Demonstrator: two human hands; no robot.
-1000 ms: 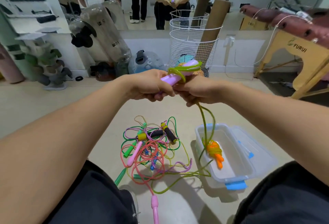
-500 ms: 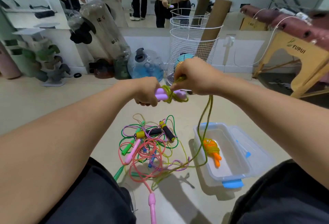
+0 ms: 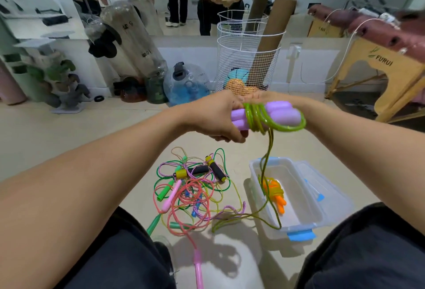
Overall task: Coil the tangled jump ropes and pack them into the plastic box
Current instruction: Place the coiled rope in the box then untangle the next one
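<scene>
My left hand [image 3: 216, 116] grips a pair of purple handles [image 3: 279, 112] at chest height, with a green rope [image 3: 255, 117] wound round them in several turns. My right hand [image 3: 264, 96] lies behind the handles, mostly hidden, holding a loop of that rope out to the right. The rope's tail hangs down across the clear plastic box [image 3: 276, 231] onto the floor. A coiled orange-handled rope [image 3: 276, 194] lies inside the box. Left of the box sits the tangled pile of ropes [image 3: 195, 187].
The box's lid [image 3: 331, 199] lies against its right side. A pink handle [image 3: 198, 265] trails from the pile between my knees. A white wire basket [image 3: 248, 63] with cardboard tubes, a water jug [image 3: 186, 84] and a wooden bench [image 3: 391, 77] stand along the wall.
My right hand has swung from above the handles round behind them, adding a turn of green rope. The handles moved right and the tail on the floor is shorter.
</scene>
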